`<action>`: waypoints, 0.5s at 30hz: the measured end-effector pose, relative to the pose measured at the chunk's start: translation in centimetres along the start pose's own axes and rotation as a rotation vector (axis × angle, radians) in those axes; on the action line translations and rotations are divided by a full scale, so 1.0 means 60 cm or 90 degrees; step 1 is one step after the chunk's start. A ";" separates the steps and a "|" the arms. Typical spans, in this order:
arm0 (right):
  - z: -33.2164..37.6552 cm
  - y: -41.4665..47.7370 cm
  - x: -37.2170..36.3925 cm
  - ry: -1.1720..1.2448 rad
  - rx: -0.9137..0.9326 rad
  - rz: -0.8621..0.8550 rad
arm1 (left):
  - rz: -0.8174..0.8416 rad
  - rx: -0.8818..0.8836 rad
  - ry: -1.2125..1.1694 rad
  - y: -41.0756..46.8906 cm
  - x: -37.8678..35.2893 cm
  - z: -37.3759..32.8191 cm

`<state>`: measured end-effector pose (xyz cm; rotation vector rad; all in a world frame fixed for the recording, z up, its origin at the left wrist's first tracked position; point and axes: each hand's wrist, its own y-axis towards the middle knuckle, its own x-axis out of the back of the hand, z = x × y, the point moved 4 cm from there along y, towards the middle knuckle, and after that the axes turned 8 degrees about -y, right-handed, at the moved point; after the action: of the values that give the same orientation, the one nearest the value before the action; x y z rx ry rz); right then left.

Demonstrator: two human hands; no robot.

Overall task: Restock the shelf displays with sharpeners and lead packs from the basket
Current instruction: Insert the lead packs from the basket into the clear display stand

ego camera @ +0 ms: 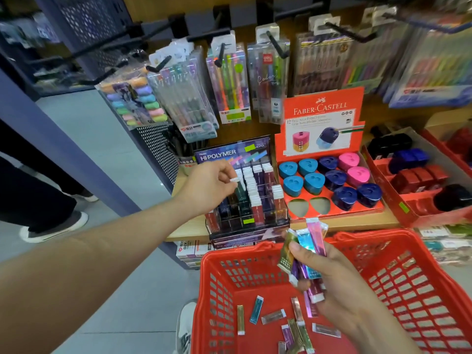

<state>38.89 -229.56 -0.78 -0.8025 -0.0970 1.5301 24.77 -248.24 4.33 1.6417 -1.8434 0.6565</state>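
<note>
Lead packs: slim foil-shiny sleeves with white end caps. Left hand (pixel 212 186) pinches one dark-teal pack (pixel 240 194) by its cap, long axis near-vertical, cap up, over the "HI-POLYMER" rack (pixel 255 215) on the shelf (pixel 189 228). Right hand (pixel 339 284) grips a fanned bundle (pixel 306 249), roughly upright, above the red basket (pixel 421 290). Loose packs (pixel 256 306) lie flat inside. "FABER-CASTELL" box (pixel 321 111) holds triangular sharpeners (pixel 329 180).

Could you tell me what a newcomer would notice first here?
The bright red basket at the bottom stands out first, with the right hand above it holding a fan of lead packs. Next comes the red Faber-Castell display of blue and pink sharpeners, and left of it the left hand pinching a single lead pack at the Hi-Polymer rack.
</note>
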 end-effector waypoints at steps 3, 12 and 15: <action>-0.001 0.002 0.002 -0.022 -0.003 -0.005 | 0.009 -0.067 0.096 -0.006 -0.014 -0.002; 0.006 0.006 -0.004 -0.105 0.051 -0.011 | 0.016 -0.119 0.240 -0.005 -0.044 0.016; 0.014 0.005 -0.007 -0.150 0.071 -0.026 | 0.002 -0.064 0.242 0.002 -0.029 -0.003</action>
<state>38.18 -229.68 -0.14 -0.5262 -0.1984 1.5725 24.78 -246.83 3.24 1.3421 -1.5773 0.8016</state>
